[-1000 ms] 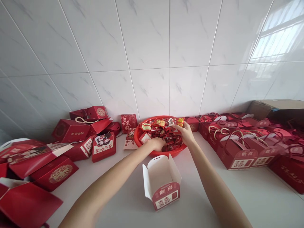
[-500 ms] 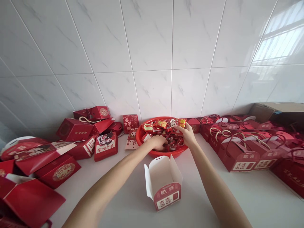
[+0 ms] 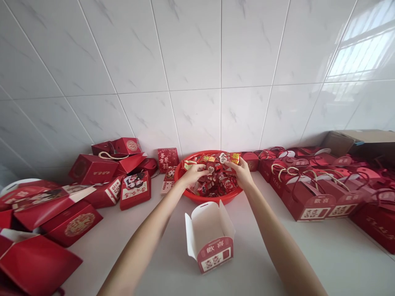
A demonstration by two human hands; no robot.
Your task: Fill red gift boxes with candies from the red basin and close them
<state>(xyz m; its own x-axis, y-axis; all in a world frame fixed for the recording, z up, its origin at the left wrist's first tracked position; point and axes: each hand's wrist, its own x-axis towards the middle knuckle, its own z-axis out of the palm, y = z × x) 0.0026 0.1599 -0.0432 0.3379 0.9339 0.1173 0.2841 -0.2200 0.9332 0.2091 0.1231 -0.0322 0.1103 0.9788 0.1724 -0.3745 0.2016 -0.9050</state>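
Note:
My left hand (image 3: pixel 194 174) is closed at the fingertips on a red wrapped candy (image 3: pixel 211 169), held above the heap. My right hand (image 3: pixel 242 172) pinches several wrapped candies (image 3: pixel 223 158), one with a white round label and one with gold on its wrapper. Both hands are over a red plastic basin (image 3: pixel 212 200) filled with red-wrapped candies (image 3: pixel 226 185). In front of the basin, between my forearms, a red and white gift box (image 3: pixel 215 260) stands with its top flaps open and a white inside.
At the left lies a pile of red gift boxes (image 3: pixel 95 168), with a flat box with printed figures (image 3: pixel 135 191) nearest the basin. Rows of red boxes with rope handles (image 3: pixel 314 205) stand at the right, before a cardboard carton (image 3: pixel 361 137). A tiled wall (image 3: pixel 197 119) closes the back.
My left hand has come up out of the candies with a red wrapped candy and moved next to my right hand. The right hand stays at nearly the same spot, still holding its candies.

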